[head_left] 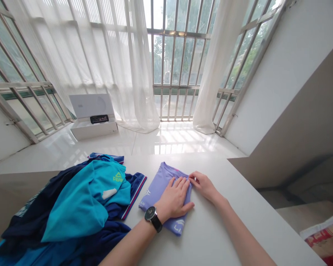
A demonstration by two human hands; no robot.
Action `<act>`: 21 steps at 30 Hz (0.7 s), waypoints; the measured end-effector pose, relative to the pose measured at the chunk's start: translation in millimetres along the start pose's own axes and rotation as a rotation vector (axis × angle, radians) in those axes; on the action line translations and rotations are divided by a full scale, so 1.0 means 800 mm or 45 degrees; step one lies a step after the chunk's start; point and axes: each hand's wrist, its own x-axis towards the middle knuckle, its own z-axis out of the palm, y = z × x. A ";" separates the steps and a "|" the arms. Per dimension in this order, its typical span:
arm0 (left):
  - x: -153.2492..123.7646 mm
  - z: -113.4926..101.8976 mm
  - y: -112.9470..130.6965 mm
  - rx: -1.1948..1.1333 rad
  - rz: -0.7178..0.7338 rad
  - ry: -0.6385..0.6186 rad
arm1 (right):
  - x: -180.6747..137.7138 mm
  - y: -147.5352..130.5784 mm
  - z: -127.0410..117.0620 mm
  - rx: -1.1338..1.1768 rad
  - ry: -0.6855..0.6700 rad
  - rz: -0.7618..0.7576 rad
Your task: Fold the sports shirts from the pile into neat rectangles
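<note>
A folded lavender T-shirt (157,184) with white print lies on the white tabletop (211,229). My left hand (175,197), a black watch (153,218) on its wrist, rests flat on the shirt with the fingers stretched out. At the shirt's upper right corner, my right hand (204,186) pinches the fabric edge between thumb and fingertips. Left of the shirt sits a loose heap of clothes: a turquoise top (80,201) with a yellow-green logo lies over dark blue garments (134,188) with striped trim.
An opened white box (94,130) with a black item (99,119) inside stands on the window sill (144,142). White curtains (135,74) hang before barred windows. At the lower right, a red and beige package (327,236) lies beyond the table's edge.
</note>
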 end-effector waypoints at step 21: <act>-0.004 0.000 -0.002 -0.010 0.017 0.056 | -0.008 -0.026 -0.001 -0.278 0.234 0.139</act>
